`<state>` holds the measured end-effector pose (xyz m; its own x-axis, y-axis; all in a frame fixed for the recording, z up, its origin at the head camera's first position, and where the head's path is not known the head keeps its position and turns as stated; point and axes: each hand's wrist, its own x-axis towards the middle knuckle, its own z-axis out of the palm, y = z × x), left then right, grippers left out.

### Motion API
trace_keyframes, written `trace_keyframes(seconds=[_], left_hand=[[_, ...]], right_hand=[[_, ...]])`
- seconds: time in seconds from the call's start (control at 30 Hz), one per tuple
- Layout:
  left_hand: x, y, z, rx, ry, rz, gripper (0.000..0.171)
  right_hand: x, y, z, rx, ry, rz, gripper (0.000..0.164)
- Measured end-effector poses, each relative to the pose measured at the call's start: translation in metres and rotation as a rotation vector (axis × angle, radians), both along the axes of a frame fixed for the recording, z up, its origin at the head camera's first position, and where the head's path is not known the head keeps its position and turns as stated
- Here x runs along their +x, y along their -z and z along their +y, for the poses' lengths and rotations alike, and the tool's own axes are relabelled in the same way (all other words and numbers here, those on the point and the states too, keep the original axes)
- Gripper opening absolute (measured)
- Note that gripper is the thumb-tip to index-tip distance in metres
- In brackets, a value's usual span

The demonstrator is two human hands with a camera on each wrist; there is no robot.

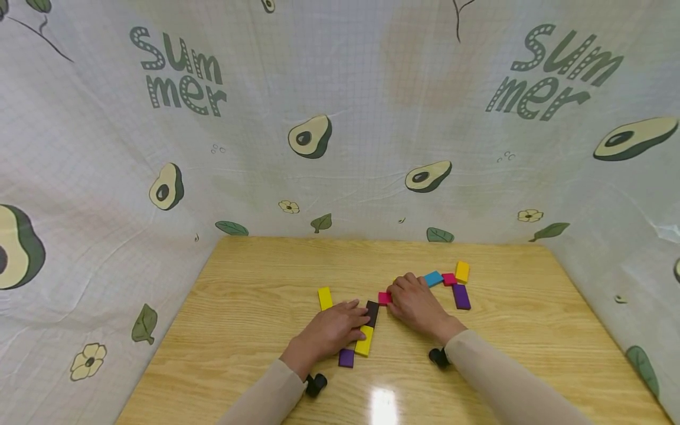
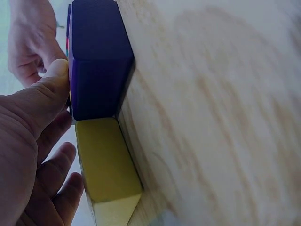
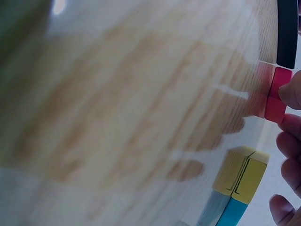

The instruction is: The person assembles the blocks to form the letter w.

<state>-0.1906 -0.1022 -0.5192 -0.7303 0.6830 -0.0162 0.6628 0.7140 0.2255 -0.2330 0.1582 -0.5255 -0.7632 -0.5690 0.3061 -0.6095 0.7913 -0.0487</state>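
Observation:
My left hand [image 1: 326,330] lies flat over the left end of a row of coloured blocks, fingers loosely extended. Its fingertips overlap a black block [image 1: 373,313], and the thumb is at a yellow block [image 1: 363,346] just below. In the left wrist view the thumb tip touches the top edge of a dark purple block [image 2: 101,70], with a yellow block [image 2: 108,160] adjoining. My right hand [image 1: 417,302] pinches a red block [image 3: 275,109] between thumb and index finger. A second red block [image 3: 281,80] abuts it, beside the black one [image 3: 288,35].
Rightward the row continues with a blue block [image 1: 432,279], a pink block [image 1: 449,279], an orange-yellow block [image 1: 463,272] and a purple block [image 1: 461,297]. Left of centre lies a yellow block [image 1: 325,298]. A printed cloth [image 1: 361,118] walls the wooden table [image 1: 255,277] behind and at the sides.

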Motion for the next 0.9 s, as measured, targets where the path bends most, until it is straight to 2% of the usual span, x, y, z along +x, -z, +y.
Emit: trace_keyframes(seconds=[0.53, 0.9], left_hand=[[0.000, 0.000, 0.000, 0.007, -0.003, -0.013, 0.046], [0.001, -0.002, 0.001, -0.005, -0.012, -0.024, 0.046]], right_hand=[[0.002, 0.000, 0.000, -0.015, 0.012, -0.004, 0.030], [0.009, -0.008, 0.011, -0.097, 0.103, -0.015, 0.035]])
